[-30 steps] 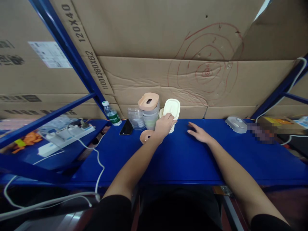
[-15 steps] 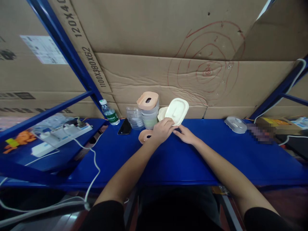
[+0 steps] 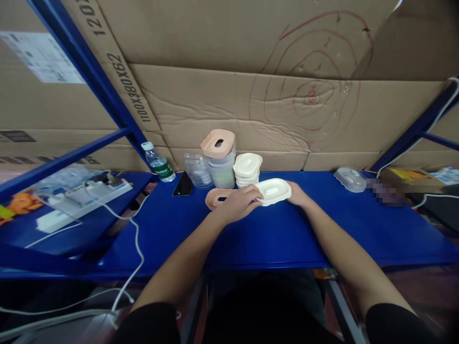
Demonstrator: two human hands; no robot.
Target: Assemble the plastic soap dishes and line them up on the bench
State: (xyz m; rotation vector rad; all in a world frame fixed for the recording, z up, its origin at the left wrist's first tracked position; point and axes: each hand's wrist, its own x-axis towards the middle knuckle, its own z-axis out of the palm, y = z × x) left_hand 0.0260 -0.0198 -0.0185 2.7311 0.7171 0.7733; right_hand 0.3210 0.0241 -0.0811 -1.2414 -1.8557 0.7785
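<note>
A cream plastic lid with a raised oval in its middle is held low over the blue table between both my hands. My left hand grips its left end, fingers closed on the edge. At the right end, my right hand has hold of the rim; its fingertips are partly hidden behind the lid. Behind the lid stands a stack of cream lids. A peach lid with an oval hole lies on the table, partly covered by my left hand.
Grey tubs topped by another peach lid stand left of the cream stack, beside clear containers. Farther left are a phone and a water bottle. A clear lid lies right, with cardboard behind.
The cream lid has come down from a steep tilt to nearly flat, uncovering the cream stack behind. My right hand has moved from its lower edge to its right end.
</note>
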